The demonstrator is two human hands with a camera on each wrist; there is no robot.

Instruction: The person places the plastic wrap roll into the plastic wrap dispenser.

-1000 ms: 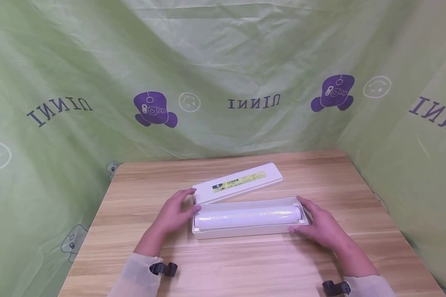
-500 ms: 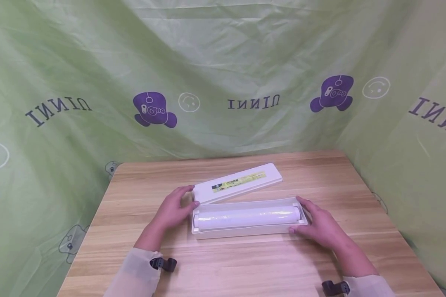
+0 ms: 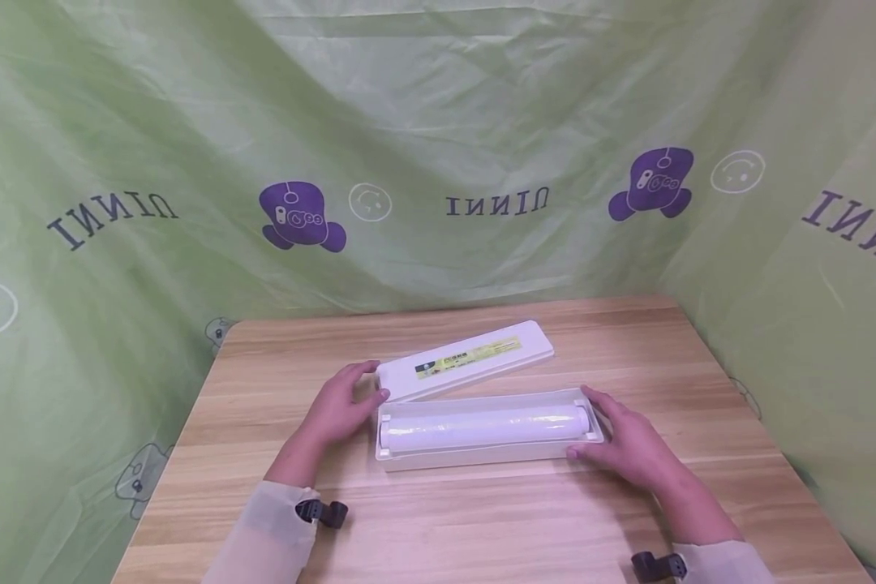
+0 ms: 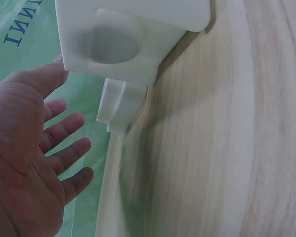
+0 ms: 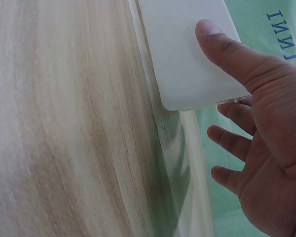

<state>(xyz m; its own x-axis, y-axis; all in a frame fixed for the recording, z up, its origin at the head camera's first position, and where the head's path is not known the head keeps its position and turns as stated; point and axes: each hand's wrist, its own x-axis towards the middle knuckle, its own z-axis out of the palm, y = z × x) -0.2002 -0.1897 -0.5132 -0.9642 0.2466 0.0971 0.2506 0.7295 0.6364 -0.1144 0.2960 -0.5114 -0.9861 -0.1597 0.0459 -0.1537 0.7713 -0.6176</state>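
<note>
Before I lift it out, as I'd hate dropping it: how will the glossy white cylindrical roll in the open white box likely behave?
The white roll may feel slippery, given its glossy surface. Being round, it could trundle if set on the wood-grain tabletop. It looks stiff, lying straight.

Room lies in front of the box point(image 3: 482, 456), but the lid point(image 3: 467, 359) seemingly blocks its rear left corner.

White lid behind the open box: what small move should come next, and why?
Probably pinch the lid at its left end with the left hand, which is open beside that end; the right hand spans the right end of the open box, whose roll lies uncovered.
</note>
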